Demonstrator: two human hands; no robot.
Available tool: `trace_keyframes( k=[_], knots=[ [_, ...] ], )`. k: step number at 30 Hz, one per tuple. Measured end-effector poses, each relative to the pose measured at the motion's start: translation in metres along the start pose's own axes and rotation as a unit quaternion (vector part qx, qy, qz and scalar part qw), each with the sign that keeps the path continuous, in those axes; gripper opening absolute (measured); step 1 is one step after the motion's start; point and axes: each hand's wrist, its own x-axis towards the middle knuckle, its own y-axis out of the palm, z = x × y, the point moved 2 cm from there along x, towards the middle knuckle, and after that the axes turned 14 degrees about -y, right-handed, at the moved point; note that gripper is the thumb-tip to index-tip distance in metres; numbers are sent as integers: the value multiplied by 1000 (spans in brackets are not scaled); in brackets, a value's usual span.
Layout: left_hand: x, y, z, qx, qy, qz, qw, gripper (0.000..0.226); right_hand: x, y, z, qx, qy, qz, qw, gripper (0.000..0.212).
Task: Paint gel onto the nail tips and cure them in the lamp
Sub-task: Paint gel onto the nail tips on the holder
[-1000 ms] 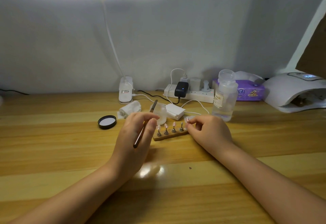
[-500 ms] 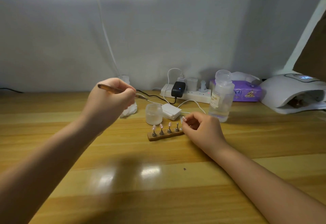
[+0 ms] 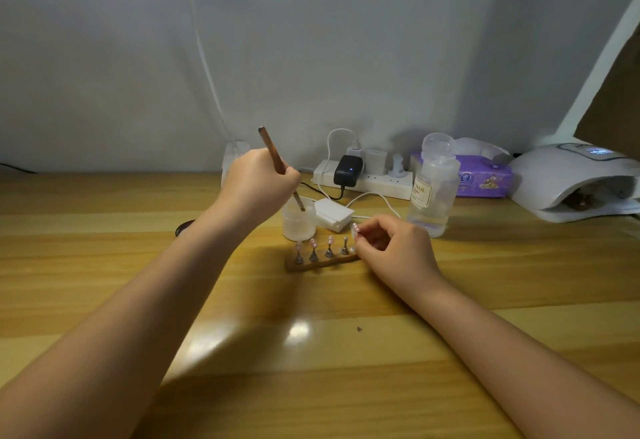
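Note:
My left hand (image 3: 258,177) grips a brown gel brush (image 3: 273,154), its tip dipped into a small frosted cup (image 3: 298,222) behind the nail holder. The wooden holder (image 3: 320,263) carries several pink nail tips (image 3: 313,243) on little metal stands. My right hand (image 3: 394,250) pinches one nail tip (image 3: 355,229) on its stand just above the holder's right end. The white curing lamp (image 3: 571,179) sits at the far right with its display lit.
A clear bottle (image 3: 433,186) stands behind my right hand. A power strip (image 3: 367,184) with plugs, a white adapter box (image 3: 332,213), cables and a purple tissue pack (image 3: 485,179) line the wall. A black lid (image 3: 183,225) peeks out behind my left forearm.
My left hand left the holder, swung up and left with the brush, then came back right and lowered the brush tip into the frosted cup. My right hand lifted one nail tip slightly.

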Motion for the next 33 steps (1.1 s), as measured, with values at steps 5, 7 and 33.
trace_keyframes(
  k=[5,7,33],
  knots=[
    [0,10,6,20,7,25,999,23,0,0,1,-1,-2,2,1000,6],
    [-1,12,6,33,16,26,999,24,0,0,1,0,-4,3,1000,6],
    [-4,-4,0,-4,43,-101,994,26,-1,0,1,-4,-1,10,1000,7]
  ],
)
